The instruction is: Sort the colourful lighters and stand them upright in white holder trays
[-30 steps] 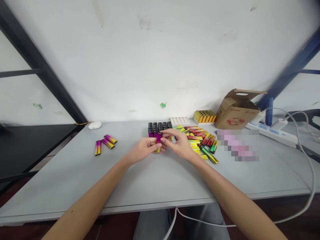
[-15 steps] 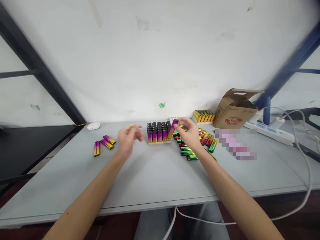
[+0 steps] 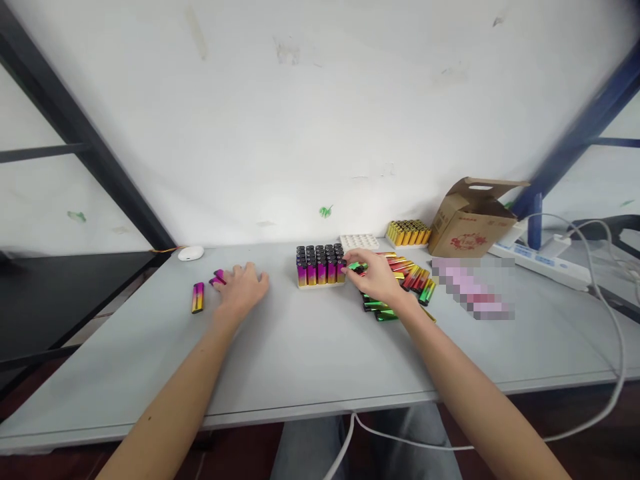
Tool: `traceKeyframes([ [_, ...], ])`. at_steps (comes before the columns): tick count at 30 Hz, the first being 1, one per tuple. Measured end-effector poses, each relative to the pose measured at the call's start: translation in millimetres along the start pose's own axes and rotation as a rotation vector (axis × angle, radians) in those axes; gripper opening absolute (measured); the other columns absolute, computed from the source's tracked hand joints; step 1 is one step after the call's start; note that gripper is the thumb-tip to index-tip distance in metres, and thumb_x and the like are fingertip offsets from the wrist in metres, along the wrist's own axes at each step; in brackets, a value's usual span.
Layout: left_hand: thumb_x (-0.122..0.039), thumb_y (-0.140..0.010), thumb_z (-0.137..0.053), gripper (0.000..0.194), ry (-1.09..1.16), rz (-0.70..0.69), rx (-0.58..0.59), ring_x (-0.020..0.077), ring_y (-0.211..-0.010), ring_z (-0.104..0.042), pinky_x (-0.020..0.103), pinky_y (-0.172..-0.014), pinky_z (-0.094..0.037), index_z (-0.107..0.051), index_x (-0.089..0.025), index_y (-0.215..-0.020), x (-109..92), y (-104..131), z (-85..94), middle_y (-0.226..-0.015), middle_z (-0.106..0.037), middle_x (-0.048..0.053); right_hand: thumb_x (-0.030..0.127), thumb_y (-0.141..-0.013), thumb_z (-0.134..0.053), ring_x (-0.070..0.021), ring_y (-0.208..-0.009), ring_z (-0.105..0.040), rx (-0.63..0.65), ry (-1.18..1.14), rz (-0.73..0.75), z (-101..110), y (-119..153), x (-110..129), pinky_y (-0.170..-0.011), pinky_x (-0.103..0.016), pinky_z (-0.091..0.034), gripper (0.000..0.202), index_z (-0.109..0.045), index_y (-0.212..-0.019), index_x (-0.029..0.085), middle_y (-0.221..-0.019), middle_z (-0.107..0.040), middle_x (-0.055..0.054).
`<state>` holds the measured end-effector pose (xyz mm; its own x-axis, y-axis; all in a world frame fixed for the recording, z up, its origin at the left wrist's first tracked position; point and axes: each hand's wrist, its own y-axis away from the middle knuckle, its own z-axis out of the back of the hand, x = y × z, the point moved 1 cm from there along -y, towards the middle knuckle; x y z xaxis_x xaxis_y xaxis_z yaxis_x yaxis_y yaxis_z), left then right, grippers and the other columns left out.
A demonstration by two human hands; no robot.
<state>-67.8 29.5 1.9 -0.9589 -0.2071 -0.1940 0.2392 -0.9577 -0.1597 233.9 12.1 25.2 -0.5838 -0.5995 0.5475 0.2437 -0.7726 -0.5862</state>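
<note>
Loose green lighters [image 3: 386,315] are lying right of centre, just beside the right wrist, so a careless wrist could be scattering them. Over on the left, the left hand [image 3: 240,290] is spreading its fingers palm-down by a purple lighter [image 3: 217,277] — can't tell if it's gripping anything. Mid-frame, the right hand [image 3: 373,273] is pinching the corner lighter [image 3: 341,275] in the white tray [image 3: 323,286] — pulling sideways could be tipping its neighbours.

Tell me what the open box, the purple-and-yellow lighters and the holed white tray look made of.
Open box: probably cardboard, matte brown with folded flaps. Purple-and-yellow lighters: perhaps metallic-coated plastic, given the shiny bodies. Holed white tray: likely plastic, seemingly matte, with regular holes, though foam possible.
</note>
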Motion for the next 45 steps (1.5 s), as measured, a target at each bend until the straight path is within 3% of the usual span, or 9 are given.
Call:
traceKeyframes([
  [7,-0.034,-0.090,-0.037,0.040,0.103,-0.283,0.040,0.0311,-0.117,-0.053,0.047,-0.100,-0.037,-0.055,-0.018,-0.122,-14,5,1.3,-0.127,-0.057,0.016,0.022,-0.080,-0.060,-0.0243,-0.098,-0.062,-0.018,0.111,0.045,3,0,3,-0.084,-0.040,-0.050,0.018,-0.066,-0.097,0.024,-0.098,-0.069,-0.005],
  [10,-0.029,-0.091,-0.036,0.038,0.149,-0.394,0.060,0.0291,-0.117,-0.053,0.043,-0.100,-0.038,-0.055,-0.017,-0.122,-18,5,0.7,-0.127,-0.057,0.014,0.023,-0.081,-0.061,-0.0243,-0.097,-0.060,-0.030,0.172,0.059,3,0,-1,-0.082,-0.038,-0.050,0.018,-0.068,-0.098,0.024,-0.101,-0.064,-0.007],
  [13,-0.027,-0.089,-0.039,0.035,0.202,-0.428,0.000,0.0286,-0.117,-0.053,0.042,-0.103,-0.035,-0.058,-0.017,-0.117,-21,7,0.3,-0.122,-0.060,0.013,0.027,-0.082,-0.062,-0.0245,-0.098,-0.059,-0.032,0.192,0.065,2,1,-3,-0.083,-0.039,-0.050,0.017,-0.068,-0.098,0.024,-0.103,-0.060,-0.007],
  [19,-0.042,-0.095,-0.032,0.043,0.275,-0.530,-0.014,0.0280,-0.120,-0.050,0.044,-0.106,-0.032,-0.058,-0.018,-0.118,-29,16,5.5,-0.123,-0.060,0.011,0.036,-0.090,-0.055,-0.0249,-0.106,-0.058,-0.084,0.145,0.055,5,-2,-4,-0.094,-0.042,-0.047,0.023,-0.064,-0.107,0.023,-0.111,-0.062,-0.008],
  [25,-0.060,-0.084,-0.050,0.058,0.140,-0.628,-0.043,0.0346,-0.127,-0.043,0.048,-0.108,-0.031,-0.059,-0.017,-0.121,-32,17,-8.6,-0.131,-0.054,0.016,0.051,-0.076,-0.069,-0.0347,-0.129,-0.044,0.116,0.352,0.039,-6,1,-19,-0.106,-0.052,-0.039,0.055,-0.062,-0.118,0.014,-0.134,-0.053,-0.018],
  [28,-0.057,-0.085,-0.050,0.052,0.093,-0.651,-0.079,0.0333,-0.125,-0.045,0.048,-0.108,-0.032,-0.061,-0.018,-0.117,-34,16,-16.4,-0.129,-0.056,0.014,0.048,-0.075,-0.071,-0.0366,-0.135,-0.036,0.167,0.433,0.054,-16,4,-25,-0.110,-0.053,-0.035,0.051,-0.066,-0.111,0.012,-0.137,-0.051,-0.018],
  [32,-0.055,-0.086,-0.051,0.046,0.060,-0.658,-0.128,0.0309,-0.116,-0.051,0.046,-0.105,-0.035,-0.064,-0.018,-0.110,-38,16,-17.1,-0.119,-0.062,0.012,0.039,-0.080,-0.068,-0.0323,-0.136,-0.036,0.170,0.456,0.034,-21,3,-23,-0.112,-0.048,-0.035,0.036,-0.070,-0.104,0.013,-0.135,-0.055,-0.015],
  [39,-0.050,-0.083,-0.058,0.040,0.035,-0.563,-0.221,0.0319,-0.108,-0.054,0.047,-0.102,-0.036,-0.066,-0.017,-0.105,-40,18,-16.5,-0.104,-0.066,0.012,0.041,-0.083,-0.066,-0.0323,-0.133,-0.039,0.170,0.526,-0.047,-28,-1,-18,-0.111,-0.045,-0.034,0.042,-0.068,-0.113,0.012,-0.135,-0.055,-0.014],
  [45,-0.040,-0.085,-0.058,0.027,0.065,-0.530,-0.199,0.0299,-0.100,-0.057,0.042,-0.092,-0.043,-0.068,-0.016,-0.092,-44,17,-17.0,-0.097,-0.068,0.011,0.037,-0.085,-0.063,-0.0338,-0.132,-0.039,0.126,0.621,-0.076,-40,-3,-12,-0.106,-0.047,-0.037,0.033,-0.069,-0.108,0.014,-0.134,-0.056,-0.013],
])
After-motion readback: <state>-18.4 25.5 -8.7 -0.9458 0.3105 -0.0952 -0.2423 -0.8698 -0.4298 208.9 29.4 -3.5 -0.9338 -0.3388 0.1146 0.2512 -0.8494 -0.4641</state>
